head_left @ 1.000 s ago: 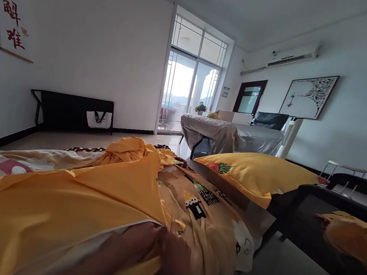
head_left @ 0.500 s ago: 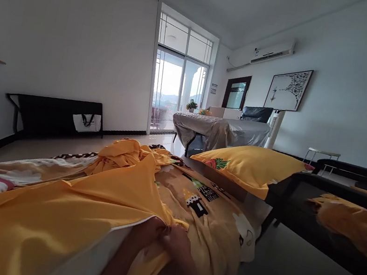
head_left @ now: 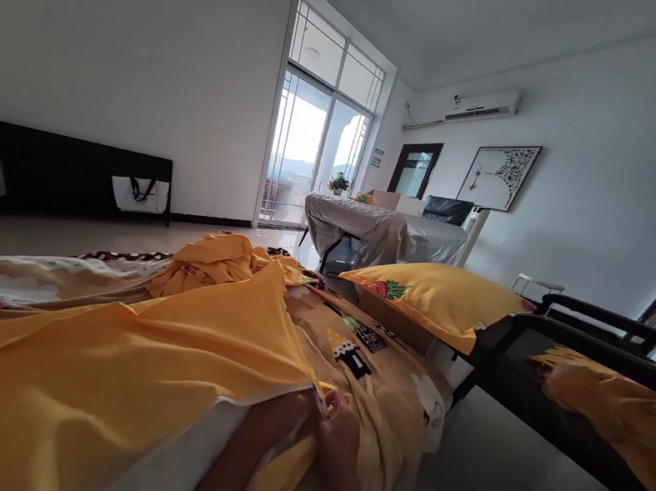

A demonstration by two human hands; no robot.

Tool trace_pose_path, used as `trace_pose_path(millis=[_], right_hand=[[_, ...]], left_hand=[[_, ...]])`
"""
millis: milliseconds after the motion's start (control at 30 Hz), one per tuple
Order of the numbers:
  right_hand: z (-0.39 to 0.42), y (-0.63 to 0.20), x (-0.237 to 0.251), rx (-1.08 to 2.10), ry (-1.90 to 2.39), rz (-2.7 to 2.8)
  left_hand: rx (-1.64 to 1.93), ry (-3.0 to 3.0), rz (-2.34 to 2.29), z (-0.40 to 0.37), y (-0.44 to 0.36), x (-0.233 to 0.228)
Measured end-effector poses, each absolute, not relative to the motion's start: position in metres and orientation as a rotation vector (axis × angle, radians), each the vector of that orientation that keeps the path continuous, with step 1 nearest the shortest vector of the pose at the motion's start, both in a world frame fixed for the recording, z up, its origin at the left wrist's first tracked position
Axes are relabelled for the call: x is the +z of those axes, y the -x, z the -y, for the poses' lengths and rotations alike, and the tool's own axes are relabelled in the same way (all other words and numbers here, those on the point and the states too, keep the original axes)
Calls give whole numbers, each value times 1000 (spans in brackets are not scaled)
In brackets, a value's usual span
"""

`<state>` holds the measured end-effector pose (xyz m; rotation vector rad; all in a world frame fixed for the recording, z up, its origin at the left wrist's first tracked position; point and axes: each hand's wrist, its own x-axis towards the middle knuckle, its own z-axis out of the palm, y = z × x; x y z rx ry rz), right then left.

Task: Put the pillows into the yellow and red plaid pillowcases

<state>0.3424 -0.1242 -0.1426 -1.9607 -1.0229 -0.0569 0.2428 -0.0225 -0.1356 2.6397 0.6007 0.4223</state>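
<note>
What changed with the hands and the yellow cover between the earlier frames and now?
Both hands moved up along the edge of the yellow cover. The left hand and right hand now pinch its corner together, where a second ago they lay lower and blurred. The view swung right, so the wall scroll dropped out of frame. The pillow and the covered table stayed put.

A home's living room: sliding balcony doors (head_left: 306, 153) at twelve o'clock, wall air conditioner (head_left: 481, 106) and framed picture (head_left: 499, 175) at two, yellow bedding (head_left: 108, 376) spread below us.
</note>
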Motion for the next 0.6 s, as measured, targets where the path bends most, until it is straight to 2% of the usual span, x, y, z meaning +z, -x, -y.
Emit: trace_pose_path(millis=[200,333,600], right_hand=[[115,-351,-147,48,2100,1106],[99,-359,-155,70,1931,1022],[91,-381,-144,396,1682,1121]], left_hand=[[392,-2720,-441,38,-236,-121],[396,-2760,-476,43,-233,-113],[318,-2780,-635,46,-246,-113]])
